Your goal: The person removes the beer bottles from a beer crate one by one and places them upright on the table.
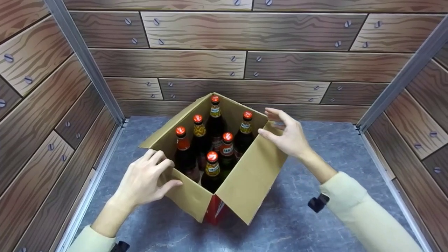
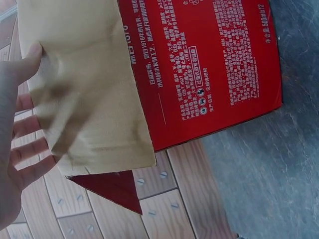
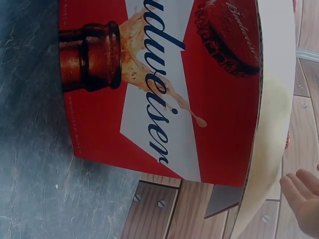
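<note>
An open cardboard box (image 1: 257, 171), brown inside and red outside, stands at an angle on the floor. Several dark beer bottles (image 1: 183, 159) with red caps stand upright inside it. At the near-left side, my left hand (image 1: 143, 178) has a box flap (image 2: 94, 94) between its thumb and fingers; the fingertips are hidden behind the flap edge in the left wrist view. My right hand (image 1: 287, 134) is beside the far-right corner, fingers extended and thumb by the flap's top. Beer pictures and lettering cover the box's red side (image 3: 219, 119).
Grey marbled floor (image 1: 311, 161) surrounds the box. Wood-print walls (image 1: 203, 63) stand at the back and both sides, with metal rails (image 1: 87, 59) along the corners. A small black device (image 1: 318, 203) is at the right sleeve.
</note>
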Demonstrator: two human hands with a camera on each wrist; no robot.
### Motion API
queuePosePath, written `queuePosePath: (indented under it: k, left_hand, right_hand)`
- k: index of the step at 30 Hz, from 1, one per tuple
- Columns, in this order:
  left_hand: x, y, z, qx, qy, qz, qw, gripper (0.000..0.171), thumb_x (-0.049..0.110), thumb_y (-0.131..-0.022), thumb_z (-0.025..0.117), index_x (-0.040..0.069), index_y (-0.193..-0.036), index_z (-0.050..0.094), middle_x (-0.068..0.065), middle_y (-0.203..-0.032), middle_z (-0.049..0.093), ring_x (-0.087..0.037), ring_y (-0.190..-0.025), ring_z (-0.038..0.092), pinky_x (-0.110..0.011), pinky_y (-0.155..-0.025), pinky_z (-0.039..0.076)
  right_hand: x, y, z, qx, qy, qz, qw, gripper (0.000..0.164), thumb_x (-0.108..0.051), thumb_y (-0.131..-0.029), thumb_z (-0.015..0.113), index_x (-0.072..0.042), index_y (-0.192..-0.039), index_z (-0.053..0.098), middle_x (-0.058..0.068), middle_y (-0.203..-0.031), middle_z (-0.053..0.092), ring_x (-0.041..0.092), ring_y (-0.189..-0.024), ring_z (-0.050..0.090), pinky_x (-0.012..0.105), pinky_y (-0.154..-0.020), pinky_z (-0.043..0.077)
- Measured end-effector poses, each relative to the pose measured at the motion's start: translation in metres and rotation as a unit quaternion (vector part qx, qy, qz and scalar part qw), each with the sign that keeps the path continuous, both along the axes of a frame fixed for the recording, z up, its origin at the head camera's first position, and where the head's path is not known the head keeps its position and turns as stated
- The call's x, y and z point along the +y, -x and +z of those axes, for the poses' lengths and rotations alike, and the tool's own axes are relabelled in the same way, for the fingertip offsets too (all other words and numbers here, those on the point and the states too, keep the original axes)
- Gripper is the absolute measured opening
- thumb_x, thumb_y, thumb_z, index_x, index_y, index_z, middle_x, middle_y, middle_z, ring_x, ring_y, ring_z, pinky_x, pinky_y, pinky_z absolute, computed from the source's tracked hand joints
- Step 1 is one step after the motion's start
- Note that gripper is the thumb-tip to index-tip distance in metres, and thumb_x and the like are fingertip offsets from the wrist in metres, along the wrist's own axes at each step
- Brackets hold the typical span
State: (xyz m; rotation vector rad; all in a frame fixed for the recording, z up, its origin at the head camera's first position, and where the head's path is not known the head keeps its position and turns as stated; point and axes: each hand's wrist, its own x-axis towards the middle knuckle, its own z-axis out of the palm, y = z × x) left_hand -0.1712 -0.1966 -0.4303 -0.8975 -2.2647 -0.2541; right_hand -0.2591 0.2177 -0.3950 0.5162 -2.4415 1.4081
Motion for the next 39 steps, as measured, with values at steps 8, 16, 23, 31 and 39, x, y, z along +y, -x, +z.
queuePosePath:
  k: [8, 16, 23, 31, 39]
  left_hand:
    - [0.000, 0.000, -0.001, 0.000, 0.002, 0.006, 1.0000, 0.045, 0.058, -0.079, 0.083, 0.018, -0.094, 0.069, 0.001, -0.090, 0.057, -0.021, -0.082, 0.056, -0.034, -0.059, 0.052]
    - [0.000, 0.001, -0.002, 0.003, 0.003, 0.008, 1.0000, 0.045, 0.059, -0.079, 0.082, 0.018, -0.094, 0.068, 0.001, -0.090, 0.057, -0.022, -0.083, 0.056, -0.035, -0.058, 0.052]
    - [0.000, 0.002, -0.001, 0.009, 0.003, 0.007, 0.9999, 0.046, 0.061, -0.079, 0.082, 0.018, -0.093, 0.068, 0.001, -0.089, 0.057, -0.022, -0.085, 0.058, -0.036, -0.058, 0.053]
    - [0.000, 0.003, -0.002, 0.015, 0.003, 0.008, 0.9998, 0.047, 0.061, -0.079, 0.081, 0.018, -0.092, 0.067, 0.001, -0.089, 0.057, -0.021, -0.083, 0.057, -0.035, -0.058, 0.052]
    - [0.000, 0.004, -0.003, 0.017, 0.003, 0.007, 0.9998, 0.047, 0.062, -0.080, 0.080, 0.018, -0.093, 0.067, 0.001, -0.090, 0.058, -0.021, -0.083, 0.057, -0.035, -0.058, 0.052]
  right_hand:
    - [-0.011, 0.022, 0.000, -0.014, -0.006, 0.019, 1.000, 0.058, -0.011, -0.087, 0.085, -0.003, -0.140, 0.063, 0.019, -0.135, 0.071, 0.035, -0.125, 0.070, 0.048, -0.106, 0.057]
    - [-0.025, 0.039, -0.003, -0.035, -0.016, 0.030, 0.999, 0.057, -0.009, -0.086, 0.086, -0.002, -0.137, 0.065, 0.020, -0.130, 0.074, 0.038, -0.117, 0.073, 0.050, -0.103, 0.059]
    - [-0.033, 0.046, -0.005, -0.053, -0.013, 0.035, 0.998, 0.042, -0.008, -0.086, 0.085, 0.001, -0.125, 0.072, 0.021, -0.118, 0.078, 0.035, -0.105, 0.079, 0.027, -0.088, 0.063]
    - [-0.037, 0.050, -0.001, -0.074, 0.000, 0.033, 0.997, 0.039, 0.000, -0.085, 0.083, 0.003, -0.122, 0.073, 0.023, -0.114, 0.079, 0.034, -0.103, 0.079, 0.015, -0.079, 0.060]
    - [-0.044, 0.055, -0.002, -0.084, -0.003, 0.054, 0.995, 0.042, 0.001, -0.084, 0.083, 0.004, -0.125, 0.072, 0.021, -0.115, 0.079, 0.032, -0.103, 0.079, 0.015, -0.080, 0.060]
